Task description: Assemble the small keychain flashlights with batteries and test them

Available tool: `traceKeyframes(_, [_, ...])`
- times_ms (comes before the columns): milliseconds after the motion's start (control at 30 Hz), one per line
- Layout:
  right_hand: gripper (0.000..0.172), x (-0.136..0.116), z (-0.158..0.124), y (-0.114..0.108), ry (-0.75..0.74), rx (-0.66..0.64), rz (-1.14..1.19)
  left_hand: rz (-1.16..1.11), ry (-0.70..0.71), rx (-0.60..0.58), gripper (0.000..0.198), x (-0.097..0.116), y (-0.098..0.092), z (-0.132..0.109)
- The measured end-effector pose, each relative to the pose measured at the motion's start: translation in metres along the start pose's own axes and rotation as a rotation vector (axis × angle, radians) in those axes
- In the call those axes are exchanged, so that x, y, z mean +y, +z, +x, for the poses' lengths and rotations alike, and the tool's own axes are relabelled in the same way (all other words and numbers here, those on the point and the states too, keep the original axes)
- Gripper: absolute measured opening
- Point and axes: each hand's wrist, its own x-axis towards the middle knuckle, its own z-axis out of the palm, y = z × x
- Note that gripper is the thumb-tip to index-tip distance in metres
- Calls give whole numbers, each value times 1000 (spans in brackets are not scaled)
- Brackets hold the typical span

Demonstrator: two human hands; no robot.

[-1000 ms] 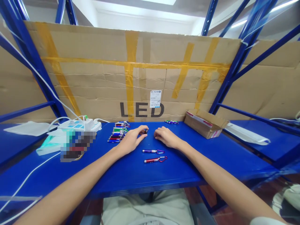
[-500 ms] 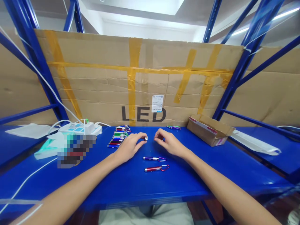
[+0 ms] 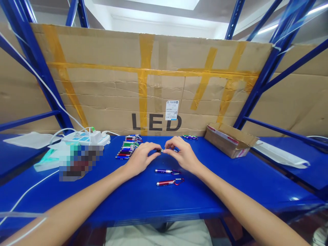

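Note:
My left hand pinches a small keychain flashlight between thumb and fingertips; only its silver end shows, and the rest is hidden by the fingers. Closed in a pinch, my right hand meets that silver end from the other side. Nearer to me lie a purple keychain flashlight and a red keychain flashlight, each with a carabiner clip at its right end. Just beyond my left hand, several more flashlights in blue, red, green and black lie in a row.
A few more flashlights lie at the back of the blue table. An open cardboard box stands at the right. A white power strip with cables and a teal-white packet are at the left. A large cardboard sheet forms the back wall.
My right hand has moved left, and its fingertips now meet the flashlight's end in my left hand. The view has shifted slightly.

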Motion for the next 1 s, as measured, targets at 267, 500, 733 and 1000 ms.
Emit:
traceKeyframes(267, [8, 5, -1, 4, 26, -38, 134, -14, -6, 48, 16, -1, 4, -1])
traceKeyframes(500, [10, -1, -3, 6, -37, 6, -26, 20, 9, 65, 13, 1, 4, -1])
traceKeyframes(733, [15, -4, -5, 7, -166, 50, -157, 35, 60, 87, 14, 6, 3, -1])
traceKeyframes(1000, [22, -1, -5, 9, -260, 67, -237, 116, 126, 101, 11, 9, 0, -1])
